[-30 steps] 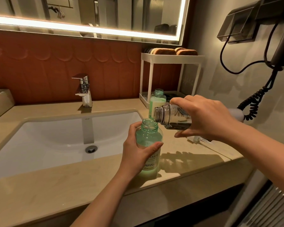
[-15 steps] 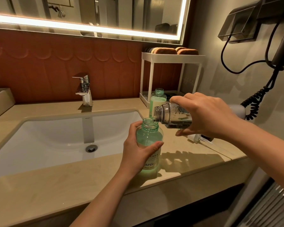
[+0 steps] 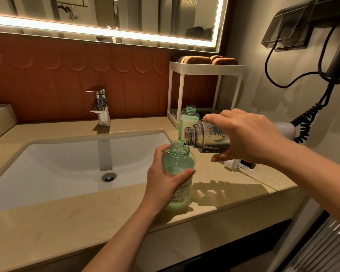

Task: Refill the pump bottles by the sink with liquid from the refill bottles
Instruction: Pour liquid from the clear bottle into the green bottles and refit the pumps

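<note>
Left hand [image 3: 163, 185]: it is wrapped around the green pump bottle [image 3: 179, 167], thumb in front and fingers behind, closed firmly on the body. The bottle stands upright on the counter [image 3: 67, 218], at the front edge, at about 4 o'clock from the drain [image 3: 108, 177].
Green pump bottle: translucent plastic, round, with a threaded open neck and a white label; its pump is off.
Right hand [image 3: 249, 138]: it is closed on the clear refill bottle [image 3: 208, 138], which lies almost horizontal, its mouth just over the green neck at 2 o'clock from it.
Refill bottle: clear smooth plastic with a dark residue low inside — little liquid seems left.
Risk: the two mouths are narrow and the overlap is small; I think a small drift of the right hand would send the liquid down the outside of the green bottle and onto the counter.
Risk two: tilting too fast could give a sudden gulp and a splash.
Pump part [image 3: 232, 165]: white, lying on the counter under the right hand.
Second green bottle [image 3: 187, 118]: also open — it stands behind, by the white rack [image 3: 206, 65].
Sink [image 3: 47, 165]: white glossy basin.
</note>
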